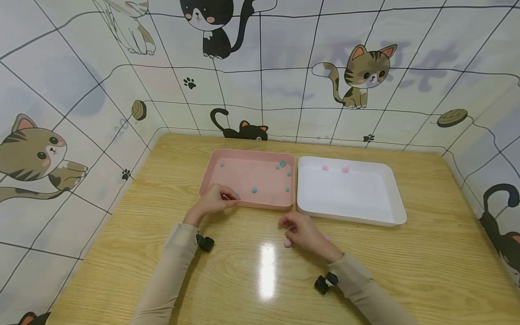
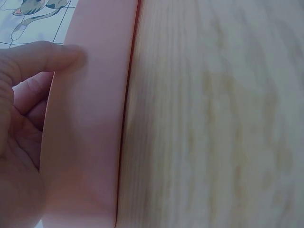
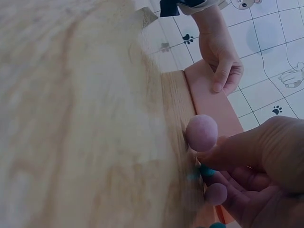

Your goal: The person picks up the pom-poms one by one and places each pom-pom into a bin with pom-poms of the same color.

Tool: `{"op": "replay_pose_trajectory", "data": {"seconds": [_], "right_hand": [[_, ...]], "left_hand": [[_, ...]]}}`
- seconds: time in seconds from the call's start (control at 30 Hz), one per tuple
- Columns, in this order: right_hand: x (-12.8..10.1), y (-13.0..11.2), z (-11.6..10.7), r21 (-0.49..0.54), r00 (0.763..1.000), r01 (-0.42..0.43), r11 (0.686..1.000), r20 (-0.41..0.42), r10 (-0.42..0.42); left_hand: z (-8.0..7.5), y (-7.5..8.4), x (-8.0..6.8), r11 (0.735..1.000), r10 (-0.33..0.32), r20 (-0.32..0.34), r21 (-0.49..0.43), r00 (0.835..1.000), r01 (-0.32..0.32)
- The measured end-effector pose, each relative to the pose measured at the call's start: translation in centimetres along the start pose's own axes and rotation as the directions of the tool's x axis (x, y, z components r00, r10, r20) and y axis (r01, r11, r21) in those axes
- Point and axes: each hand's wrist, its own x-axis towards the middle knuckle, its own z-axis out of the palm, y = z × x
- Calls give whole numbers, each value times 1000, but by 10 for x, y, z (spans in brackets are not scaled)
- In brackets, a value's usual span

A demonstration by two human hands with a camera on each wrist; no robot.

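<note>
Wood-grain counter (image 1: 227, 275) gleaming, cat-print walls (image 1: 284, 85) around! Left grip (image 1: 216, 198) pinches the pink tray (image 1: 264, 205) at its near wall; right grip (image 1: 304, 232), narrow, is at a teal ball (image 3: 207, 170) low by the counter, pinched or not unclear.

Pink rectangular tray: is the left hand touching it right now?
Touching: the left wrist view shows the left hand with its thumb against the pink rectangular tray, on the outer wall.

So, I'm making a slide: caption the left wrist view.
Left hand gripping the wall of a pink tray on a wood-grained table.
</note>
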Motion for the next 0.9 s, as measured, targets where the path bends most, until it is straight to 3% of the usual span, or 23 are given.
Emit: {"op": "replay_pose_trajectory", "data": {"seconds": [0.43, 0.6, 0.9], "right_hand": [[1, -3, 0, 62, 1000, 23, 998, -21, -22], [3, -9, -2, 109, 997, 54, 993, -54, -48], [12, -23, -11, 102, 987, 107, 989, -130, -93]], "left_hand": [[0, -2, 1, 1000, 4, 3, 7, 1000, -4], [0, -1, 1, 1000, 5, 4, 8, 1000, -5], [0, -1, 1, 1000, 2, 5, 5, 1000, -2]]}}
